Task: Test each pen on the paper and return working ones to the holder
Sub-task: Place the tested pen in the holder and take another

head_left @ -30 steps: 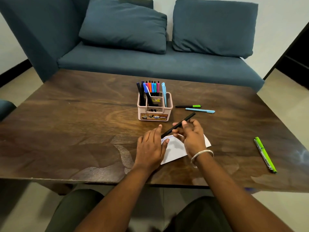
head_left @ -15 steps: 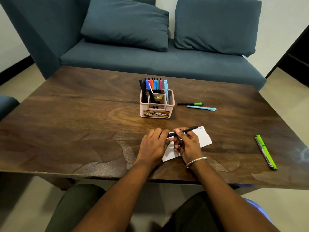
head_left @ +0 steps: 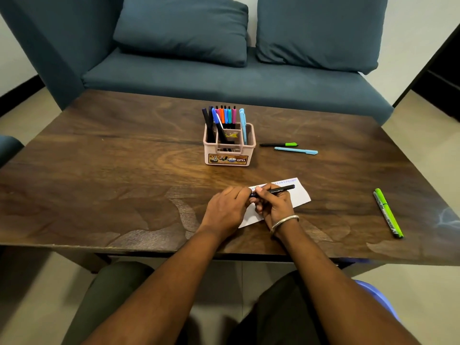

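My right hand [head_left: 275, 205] grips a black pen [head_left: 282, 189], held almost level just above the white paper [head_left: 302, 195] near the table's front. My left hand [head_left: 225, 209] lies beside it, and its fingertips close on the pen's left end, which they hide. The paper shows a line of blue scribbles along its far edge. A pink pen holder [head_left: 229, 159] stands behind the hands, with several coloured pens upright in it.
A black pen with a green cap [head_left: 278, 144] and a light blue pen [head_left: 296, 150] lie right of the holder. Two green pens [head_left: 388, 212] lie near the brown table's [head_left: 99, 170] right front edge. A blue sofa stands behind.
The black pen has dropped from a steep tilt to nearly level. My left hand has shifted from lying flat on the paper to meeting the pen's left end.
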